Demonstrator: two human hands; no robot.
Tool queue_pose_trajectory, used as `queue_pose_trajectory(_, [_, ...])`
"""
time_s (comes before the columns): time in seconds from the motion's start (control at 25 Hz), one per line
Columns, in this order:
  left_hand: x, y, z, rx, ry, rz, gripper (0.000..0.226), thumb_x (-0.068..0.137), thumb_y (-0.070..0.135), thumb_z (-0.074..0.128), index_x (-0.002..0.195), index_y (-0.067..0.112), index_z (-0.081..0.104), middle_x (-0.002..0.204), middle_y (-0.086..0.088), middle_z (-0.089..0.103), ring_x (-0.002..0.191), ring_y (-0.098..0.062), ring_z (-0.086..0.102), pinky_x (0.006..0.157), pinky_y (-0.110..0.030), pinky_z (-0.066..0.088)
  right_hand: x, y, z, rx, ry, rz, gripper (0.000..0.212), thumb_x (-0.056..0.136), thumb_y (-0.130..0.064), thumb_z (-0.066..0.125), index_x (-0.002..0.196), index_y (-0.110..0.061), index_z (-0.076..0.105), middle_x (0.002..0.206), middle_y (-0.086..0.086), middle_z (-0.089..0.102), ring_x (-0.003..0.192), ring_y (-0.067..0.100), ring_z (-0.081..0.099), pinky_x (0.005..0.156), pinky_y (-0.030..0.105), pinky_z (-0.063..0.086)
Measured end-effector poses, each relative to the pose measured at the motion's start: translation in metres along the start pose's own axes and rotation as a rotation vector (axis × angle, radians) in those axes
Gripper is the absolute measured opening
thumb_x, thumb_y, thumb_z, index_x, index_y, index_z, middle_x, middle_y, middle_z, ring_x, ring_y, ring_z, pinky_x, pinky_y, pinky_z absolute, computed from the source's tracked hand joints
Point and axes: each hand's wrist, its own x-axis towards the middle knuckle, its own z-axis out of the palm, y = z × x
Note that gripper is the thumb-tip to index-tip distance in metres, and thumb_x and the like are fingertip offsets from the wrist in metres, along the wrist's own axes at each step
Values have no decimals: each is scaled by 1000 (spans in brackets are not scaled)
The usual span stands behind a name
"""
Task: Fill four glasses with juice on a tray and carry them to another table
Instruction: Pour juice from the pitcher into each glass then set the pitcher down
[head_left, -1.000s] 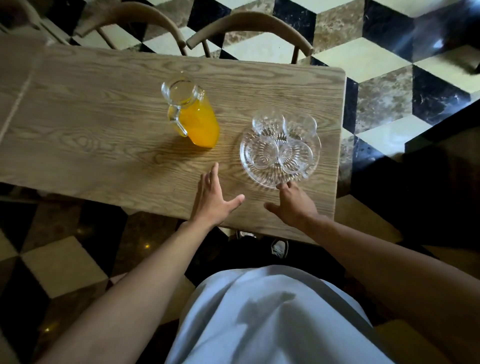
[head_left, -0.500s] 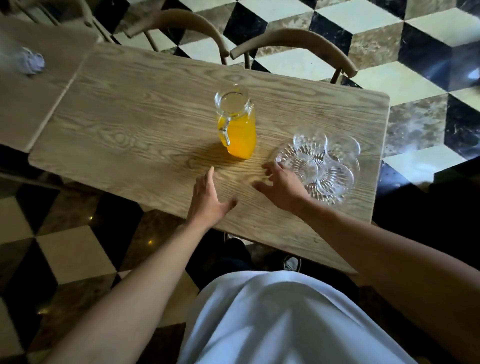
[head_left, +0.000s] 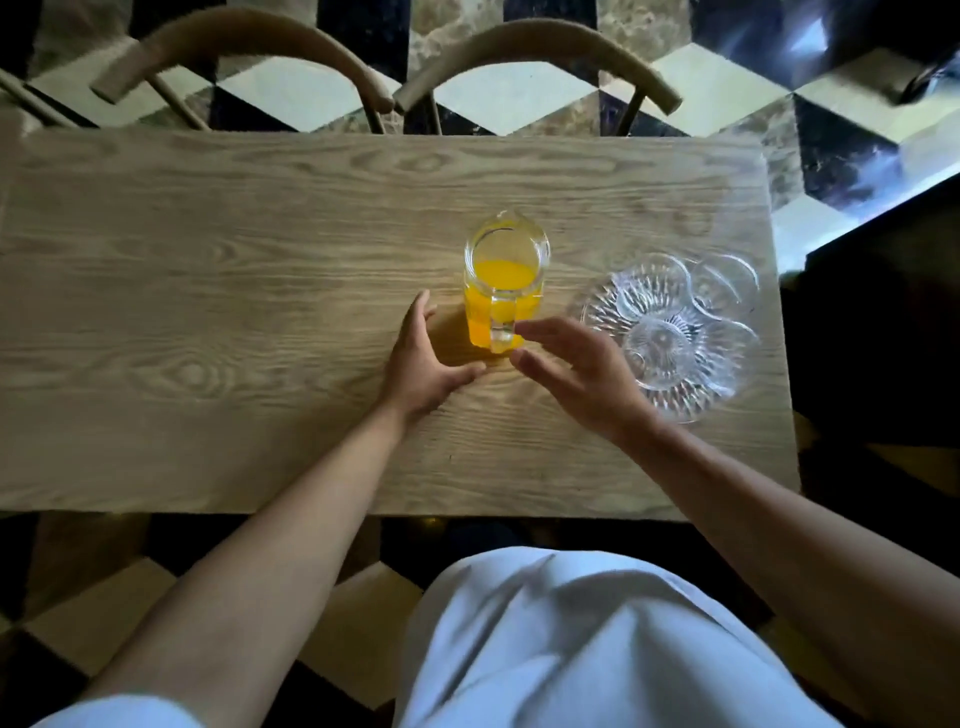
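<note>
Jug (head_left: 505, 283) of orange juice stands upright mid-worktop (head_left: 208, 312), handle facing the person; likely so the right hand (head_left: 582, 374) can take it; that hand hovers just right of the handle, fingers spread and loosely curved, holding nothing; left hand (head_left: 423, 358) lies spread flat just left of jug, probably bracing; glass tray (head_left: 670, 332) sits right of jug with empty glasses (head_left: 652, 283) on it; pouring not yet begun; wet glass may slip.

Dining room, wooden table (head_left: 208, 312), chairs (head_left: 540, 57), checkered marble floor (head_left: 727, 88)
</note>
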Motion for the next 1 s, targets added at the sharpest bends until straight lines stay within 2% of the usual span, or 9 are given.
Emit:
queue_pose_trajectory(0.16, [36,-2,-7,47,-103,113,126,61,33,104,161,10,32,162,-10,47,149,-21,45,119,-29,37,-2,-6,14,-8,93,-15,23,90,-27,77,108,-12,77,98,-9,77,93,-8,69,83,21,52])
queue_pose_trajectory(0.32, [59,1,-2,57,-218,172,116,63,26,104,157,12,37,157,-10,54,142,-24,55,117,-33,43,3,-15,22,172,89,32,21,95,-19,70,110,-7,77,102,3,79,93,1,70,83,22,51])
queue_pose_trajectory(0.48, [78,6,1,48,-266,213,107,61,28,104,151,13,47,144,-7,66,129,-22,64,108,-31,50,9,-25,31,284,128,50,21,97,-17,67,99,1,77,94,15,79,87,10,69,80,23,51])
queue_pose_trajectory(0.56, [86,9,1,38,-305,226,104,56,37,102,146,16,54,136,0,69,121,-14,65,100,-18,51,11,-28,33,330,143,46,23,97,-14,66,95,6,76,93,25,76,87,17,67,80,29,50])
queue_pose_trajectory(0.64, [90,13,0,75,-359,254,98,54,51,97,138,15,62,126,3,70,112,-8,64,85,-1,44,11,-29,33,352,156,47,24,97,-13,65,94,8,76,93,27,76,87,19,68,81,29,51])
queue_pose_trajectory(0.68, [92,15,0,90,-388,264,96,52,58,91,133,12,66,121,3,71,108,-8,64,81,1,42,10,-30,33,349,163,49,24,97,-12,65,93,8,77,93,25,77,87,18,68,81,28,51])
queue_pose_trajectory(0.84, [95,18,3,132,-389,277,88,48,65,72,113,6,71,104,-3,70,103,-25,72,75,-4,41,9,-30,32,347,178,40,24,99,-9,62,95,9,77,89,15,78,81,3,67,76,16,48])
queue_pose_trajectory(0.92, [96,18,3,146,-387,273,96,47,67,72,121,6,71,112,-5,75,110,-28,73,81,-16,47,10,-29,33,376,174,45,25,98,-12,62,95,9,77,92,20,78,86,13,69,79,23,50])
queue_pose_trajectory(1.0, [95,18,1,166,-387,258,99,47,71,73,127,14,70,115,3,75,110,-20,72,84,-19,49,10,-30,37,361,189,41,26,98,-14,62,93,7,77,93,23,77,88,21,69,82,30,51])
